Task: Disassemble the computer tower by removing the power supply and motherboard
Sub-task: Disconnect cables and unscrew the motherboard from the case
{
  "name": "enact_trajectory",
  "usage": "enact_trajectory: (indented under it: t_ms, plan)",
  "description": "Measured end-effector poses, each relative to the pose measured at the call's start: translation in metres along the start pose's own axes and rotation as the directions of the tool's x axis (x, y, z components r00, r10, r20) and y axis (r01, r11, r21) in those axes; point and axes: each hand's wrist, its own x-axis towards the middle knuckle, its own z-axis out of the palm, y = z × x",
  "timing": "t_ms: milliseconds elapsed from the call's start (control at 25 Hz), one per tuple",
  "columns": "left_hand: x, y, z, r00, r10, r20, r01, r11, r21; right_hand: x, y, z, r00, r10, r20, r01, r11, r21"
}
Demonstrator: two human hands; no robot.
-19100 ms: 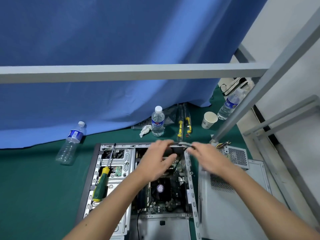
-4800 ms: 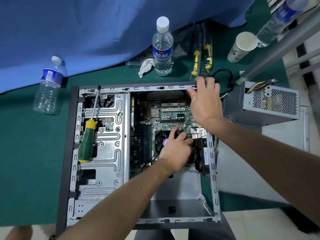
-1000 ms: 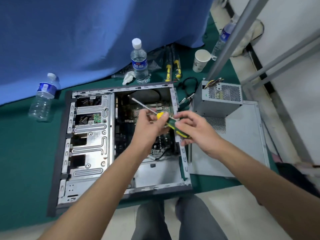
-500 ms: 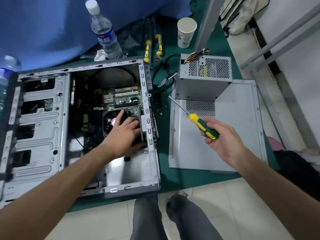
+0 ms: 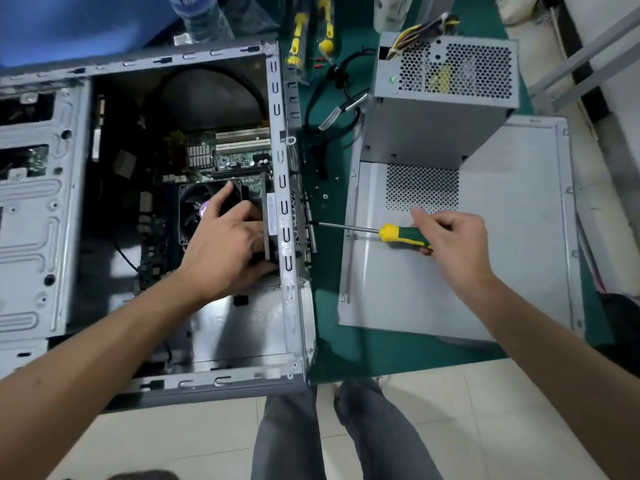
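Note:
The grey computer tower (image 5: 277,81) lies open on its side on the green mat. Inside it sits the motherboard (image 5: 239,161) with a black CPU fan (image 5: 194,209). My left hand (image 5: 228,244) reaches into the case and grips a black fan at the rear wall, beside the CPU fan. My right hand (image 5: 453,240) holds the green-and-yellow screwdriver (image 5: 398,235) level, its tip touching the outside of the tower's rear panel. The grey power supply (image 5: 440,102) stands outside the case, on the removed side panel (image 5: 502,271).
Loose black cables (image 5: 332,98) and small screws (image 5: 325,196) lie on the green mat (image 5: 346,355) between tower and side panel. Two yellow-handled tools (image 5: 311,32) and a water bottle (image 5: 201,15) lie at the back. My legs (image 5: 329,434) stand at the mat's front edge.
My right hand has swung the screwdriver from tilted up over the side panel to level, bringing its tip against the tower's rear panel. My left hand stays on the rear fan. The view has moved closer.

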Motion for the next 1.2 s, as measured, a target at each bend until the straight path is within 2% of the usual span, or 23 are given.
enact_trajectory:
  t_ms: [120, 320, 720, 1200]
  plan:
    - [-0.001, 0.000, 0.000, 0.999, -0.017, 0.034, 0.015, 0.998, 0.058, 0.003, 0.004, 0.003, 0.998, -0.057, -0.017, 0.055, 0.995, -0.078]
    - [-0.001, -0.001, 0.004, 1.000, -0.010, 0.007, 0.009, 0.998, 0.061, 0.005, 0.010, 0.005, 0.993, -0.111, -0.036, 0.106, 0.987, -0.122]
    - [-0.001, -0.002, 0.007, 0.998, 0.018, -0.064, -0.019, 1.000, -0.002, 0.006, 0.012, 0.007, 0.992, -0.121, -0.039, 0.115, 0.984, -0.139]
    - [-0.002, -0.006, 0.010, 0.997, 0.023, -0.075, -0.024, 1.000, -0.006, 0.003, 0.009, 0.008, 0.991, -0.123, -0.052, 0.114, 0.981, -0.155]
